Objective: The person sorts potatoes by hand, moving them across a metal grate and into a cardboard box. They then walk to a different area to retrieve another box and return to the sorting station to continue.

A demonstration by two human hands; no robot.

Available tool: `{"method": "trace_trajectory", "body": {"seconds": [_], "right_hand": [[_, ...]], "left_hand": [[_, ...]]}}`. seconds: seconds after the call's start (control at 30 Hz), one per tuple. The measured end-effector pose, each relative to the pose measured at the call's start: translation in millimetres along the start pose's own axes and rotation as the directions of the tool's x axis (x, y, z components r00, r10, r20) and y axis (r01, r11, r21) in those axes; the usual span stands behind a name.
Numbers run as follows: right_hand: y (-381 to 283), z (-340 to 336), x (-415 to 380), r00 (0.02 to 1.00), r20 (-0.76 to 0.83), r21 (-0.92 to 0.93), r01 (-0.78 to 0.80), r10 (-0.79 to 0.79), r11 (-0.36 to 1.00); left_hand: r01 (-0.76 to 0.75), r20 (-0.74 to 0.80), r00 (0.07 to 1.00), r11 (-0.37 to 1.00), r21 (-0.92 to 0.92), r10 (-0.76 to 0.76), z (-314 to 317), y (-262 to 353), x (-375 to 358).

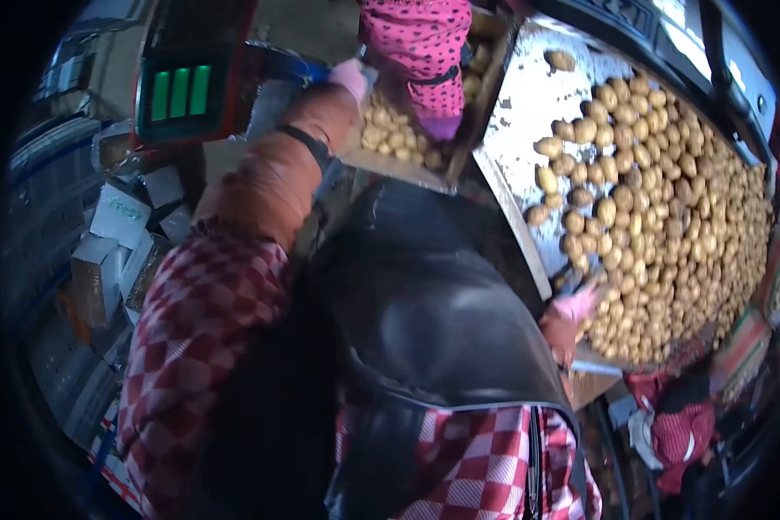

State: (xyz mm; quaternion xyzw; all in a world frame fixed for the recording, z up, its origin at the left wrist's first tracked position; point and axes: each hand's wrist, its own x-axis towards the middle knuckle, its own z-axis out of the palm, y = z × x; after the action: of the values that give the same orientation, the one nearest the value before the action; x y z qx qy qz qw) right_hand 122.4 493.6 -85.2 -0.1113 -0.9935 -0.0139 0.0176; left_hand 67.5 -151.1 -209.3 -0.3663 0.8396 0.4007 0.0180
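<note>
Where the right grip [580,302] reaches, heaped potatoes [667,221] lie just beside it.

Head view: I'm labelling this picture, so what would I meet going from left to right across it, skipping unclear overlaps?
Green-lit screen, left hand, co-worker's purple glove, right hand, person at lower right.
</note>
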Motion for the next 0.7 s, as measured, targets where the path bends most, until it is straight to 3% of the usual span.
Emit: {"method": "trace_trajectory", "body": {"seconds": [0.03, 0.1, 0.17, 0.2, 0.3, 0.37, 0.4, 0.47, 0.5, 0.53, 0.6, 0.63, 0.7], "right_hand": [[-4.1, 0.1, -1.9, 1.0, 0.016, -0.04, -0.011, 0.012, 0.999], [-13.4, 0.8, 4.1, 0.999, 0.035, -0.101, -0.028, 0.032, 0.995], [-26.0, 7.1, 12.3, 0.998, 0.035, -0.121, -0.044, 0.049, 0.992], [-33.9, 4.2, 14.2, 0.999, 0.026, -0.141, -0.041, 0.045, 0.989], [-26.5, 13.0, 14.4, 0.999, -0.025, -0.081, -0.031, 0.029, 0.996], [-29.8, 9.5, 13.5, 0.999, -0.034, -0.104, -0.025, 0.022, 0.994], [-32.1, 7.2, 11.8, 0.999, -0.038, -0.092, -0.02, 0.016, 0.996], [-36.1, 5.8, 13.0, 0.998, -0.062, -0.068, -0.025, 0.021, 0.997], [-37.3, 6.7, 12.9, 0.996, -0.086, -0.057, -0.018, 0.014, 0.998], [-38.5, 7.7, 13.1, 0.995, -0.094, -0.043, -0.017, 0.013, 0.999], [-42.1, 3.3, 11.7, 0.996, -0.062, -0.05, -0.065, 0.062, 0.997], [-40.5, 3.8, 10.1, 0.996, -0.065, -0.042, -0.063, 0.06, 0.997], [-35.7, 6.9, 9.9, 0.993, -0.114, -0.009, 0.008, -0.009, 1.0]], "left_hand": [[-0.17, -0.079, 0.98, 0.975, 0.144, 0.183, -2.1, -2.3, 2.6], [-0.03, 0.025, 0.999, 0.997, 0.065, 0.029, 15.3, -24.8, 13.5], [-0.032, 0.071, 0.997, 0.999, -0.013, 0.033, 12.7, -13.9, 0.5], [-0.138, 0.115, 0.982, 0.985, -0.106, 0.15, 33.6, -56.2, 23.6], [0.147, 0.246, 0.966, 0.958, -0.246, -0.085, 13.7, -7.2, -17.1], [0.09, 0.246, 0.965, 0.996, 0.02, -0.092, 6.1, -1.1, -29.0], [0.088, 0.233, 0.968, 0.996, 0.02, -0.09, -1.6, 5.8, -40.7], [0.011, 0.25, 0.963, 0.947, 0.322, -0.096, -16.4, 25.2, -65.1], [0.012, 0.268, 0.963, 0.994, 0.104, -0.04, -15.6, 25.1, -77.6], [0.057, 0.267, 0.959, 0.986, 0.158, -0.098, -10.5, 19.6, -82.7], [0.059, 0.249, 0.968, 0.997, -0.052, -0.044, 23.5, -38.5, -78.7], [0.055, 0.241, 0.97, 0.997, -0.051, -0.041, 12.2, -18.5, -92.9], [0.174, 0.315, 0.92, 0.962, 0.21, -0.235, -21.6, 50.6, -145.0]]}}
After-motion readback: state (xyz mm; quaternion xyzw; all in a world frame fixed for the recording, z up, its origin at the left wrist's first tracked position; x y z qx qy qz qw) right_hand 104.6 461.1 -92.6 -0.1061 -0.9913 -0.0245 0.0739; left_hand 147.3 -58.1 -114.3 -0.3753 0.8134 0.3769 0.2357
